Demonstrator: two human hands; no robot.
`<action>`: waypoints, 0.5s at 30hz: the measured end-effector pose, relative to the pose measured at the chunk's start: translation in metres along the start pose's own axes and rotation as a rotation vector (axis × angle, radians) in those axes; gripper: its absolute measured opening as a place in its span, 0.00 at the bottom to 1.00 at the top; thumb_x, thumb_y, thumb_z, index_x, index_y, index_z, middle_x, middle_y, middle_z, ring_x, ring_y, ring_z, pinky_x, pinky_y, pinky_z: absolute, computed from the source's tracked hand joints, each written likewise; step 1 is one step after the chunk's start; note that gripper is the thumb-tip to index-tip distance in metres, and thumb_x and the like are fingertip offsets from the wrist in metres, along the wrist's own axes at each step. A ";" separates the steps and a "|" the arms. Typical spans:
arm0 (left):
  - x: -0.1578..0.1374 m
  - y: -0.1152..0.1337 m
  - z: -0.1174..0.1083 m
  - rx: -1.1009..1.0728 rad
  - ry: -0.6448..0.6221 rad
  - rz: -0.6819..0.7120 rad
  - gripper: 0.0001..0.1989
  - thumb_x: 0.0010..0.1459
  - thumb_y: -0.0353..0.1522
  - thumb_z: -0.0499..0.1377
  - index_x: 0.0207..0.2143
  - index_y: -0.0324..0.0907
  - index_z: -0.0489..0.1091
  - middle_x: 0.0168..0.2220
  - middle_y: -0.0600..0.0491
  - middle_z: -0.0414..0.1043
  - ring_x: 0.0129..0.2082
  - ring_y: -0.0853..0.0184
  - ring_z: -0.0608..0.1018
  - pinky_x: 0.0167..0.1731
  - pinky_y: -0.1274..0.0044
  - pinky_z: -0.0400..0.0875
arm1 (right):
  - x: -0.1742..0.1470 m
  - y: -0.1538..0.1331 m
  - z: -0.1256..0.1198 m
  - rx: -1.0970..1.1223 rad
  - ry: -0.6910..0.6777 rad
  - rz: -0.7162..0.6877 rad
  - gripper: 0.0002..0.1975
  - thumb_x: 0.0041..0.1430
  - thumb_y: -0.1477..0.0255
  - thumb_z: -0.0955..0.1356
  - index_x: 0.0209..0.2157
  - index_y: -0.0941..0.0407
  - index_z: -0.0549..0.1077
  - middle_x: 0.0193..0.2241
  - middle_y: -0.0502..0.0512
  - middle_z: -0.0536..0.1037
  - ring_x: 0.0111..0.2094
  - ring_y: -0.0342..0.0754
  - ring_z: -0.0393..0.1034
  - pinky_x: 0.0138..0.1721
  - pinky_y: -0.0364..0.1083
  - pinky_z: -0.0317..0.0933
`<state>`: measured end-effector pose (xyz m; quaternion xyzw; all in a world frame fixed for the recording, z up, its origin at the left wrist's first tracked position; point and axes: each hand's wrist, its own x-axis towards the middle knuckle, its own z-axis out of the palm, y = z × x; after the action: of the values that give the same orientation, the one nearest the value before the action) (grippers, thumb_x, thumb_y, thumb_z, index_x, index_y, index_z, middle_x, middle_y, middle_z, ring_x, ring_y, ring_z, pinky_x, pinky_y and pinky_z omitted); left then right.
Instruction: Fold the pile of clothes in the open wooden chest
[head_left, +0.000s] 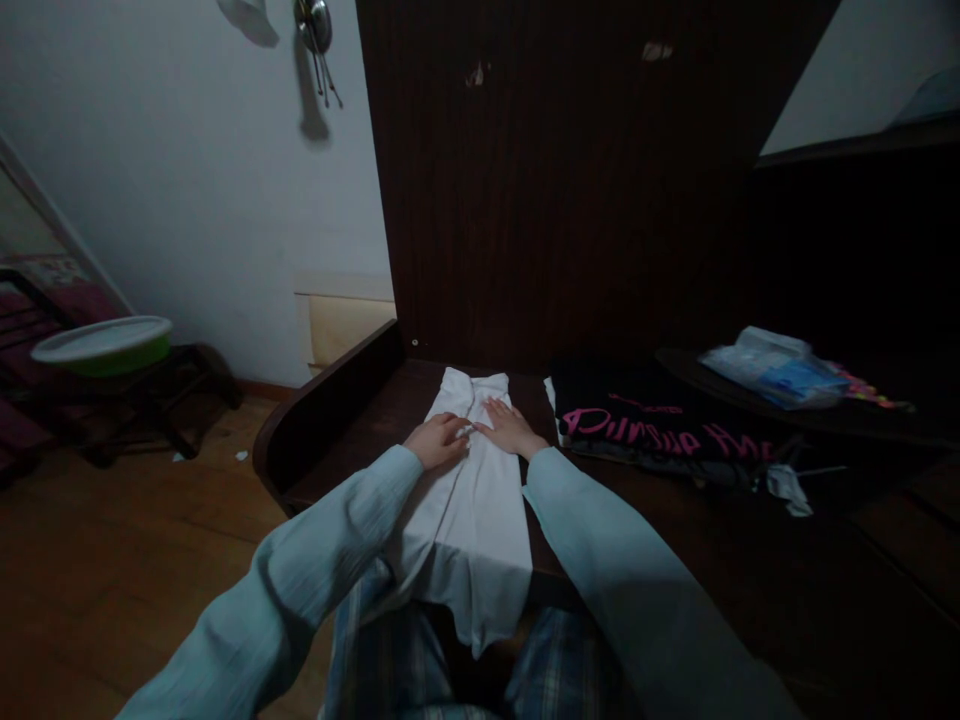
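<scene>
A long white garment [480, 515] lies lengthwise on the dark wooden surface, its near end hanging over the front edge above my knees. Its far end has a band-like edge, and creases run down its length. My left hand [438, 441] rests on the garment's left part, fingers lying on the cloth and slightly bent. On the right part, my right hand [511, 427] lies flat with its fingers apart. The thumbs come close together over the middle of the cloth. Neither hand lifts the fabric.
Right of the garment lies a folded black cloth with pink lettering [660, 430]. Beyond it are clear plastic packages [780, 368] and a small white scrap [789, 490]. A raised wooden side [322, 410] bounds the left. A green basin [109, 347] stands on a chair.
</scene>
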<state>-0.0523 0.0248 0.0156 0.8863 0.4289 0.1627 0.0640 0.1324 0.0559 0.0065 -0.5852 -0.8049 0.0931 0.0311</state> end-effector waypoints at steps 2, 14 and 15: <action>-0.012 0.005 -0.004 0.016 -0.108 0.050 0.22 0.54 0.41 0.50 0.50 0.44 0.61 0.45 0.47 0.65 0.45 0.62 0.69 0.45 0.72 0.63 | 0.005 0.003 -0.001 0.020 0.005 0.003 0.35 0.56 0.53 0.49 0.59 0.61 0.43 0.60 0.57 0.40 0.60 0.48 0.32 0.57 0.51 0.33; -0.002 0.006 0.016 0.176 -0.263 -0.097 0.29 0.55 0.48 0.44 0.57 0.50 0.48 0.61 0.47 0.42 0.59 0.54 0.48 0.52 0.61 0.48 | -0.010 -0.024 -0.009 0.249 0.359 0.009 0.21 0.56 0.72 0.56 0.50 0.65 0.61 0.52 0.62 0.63 0.53 0.47 0.55 0.54 0.45 0.46; 0.003 0.005 0.017 0.171 -0.260 -0.111 0.29 0.55 0.48 0.44 0.57 0.50 0.49 0.61 0.47 0.42 0.59 0.54 0.47 0.52 0.61 0.48 | -0.017 -0.028 -0.009 0.281 0.369 0.003 0.20 0.56 0.72 0.56 0.50 0.65 0.62 0.51 0.62 0.64 0.52 0.47 0.56 0.53 0.44 0.48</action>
<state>-0.0411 0.0249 0.0021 0.8770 0.4777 0.0057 0.0523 0.1127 0.0320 0.0219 -0.5836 -0.7637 0.0957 0.2587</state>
